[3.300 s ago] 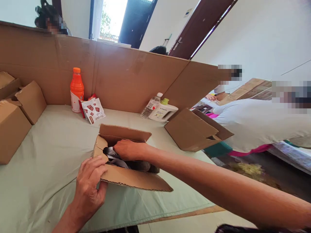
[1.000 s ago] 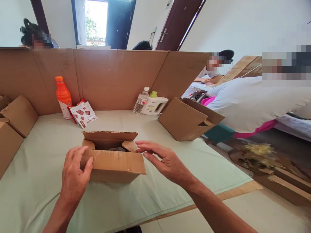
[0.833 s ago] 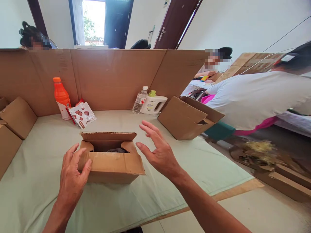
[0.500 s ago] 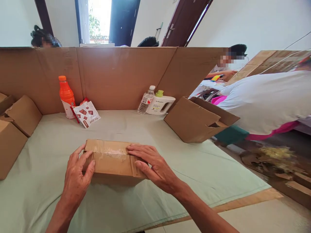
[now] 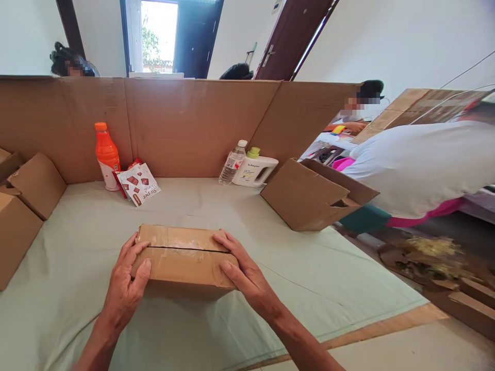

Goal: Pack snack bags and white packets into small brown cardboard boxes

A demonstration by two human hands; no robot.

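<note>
A small brown cardboard box (image 5: 181,269) sits on the pale green cloth, its two top flaps folded in and meeting along a narrow dark seam. My left hand (image 5: 127,281) grips the box's left end, thumb on the front flap and fingers around the corner. At the right end, my right hand (image 5: 251,275) holds the box in the same way, its thumb on the front flap and fingertips on the rear one. The box's contents are hidden.
Against a cardboard wall (image 5: 201,123) stand an orange bottle (image 5: 106,154), snack packets (image 5: 138,183), a clear water bottle (image 5: 232,164) and a white jug (image 5: 253,170). Open cardboard boxes lie right (image 5: 309,193) and left (image 5: 38,185). A person in white (image 5: 421,165) bends at right.
My right hand has slid from the top of the box to its right end. The seam between the flaps now shows as a dark gap. My left hand has barely moved.
</note>
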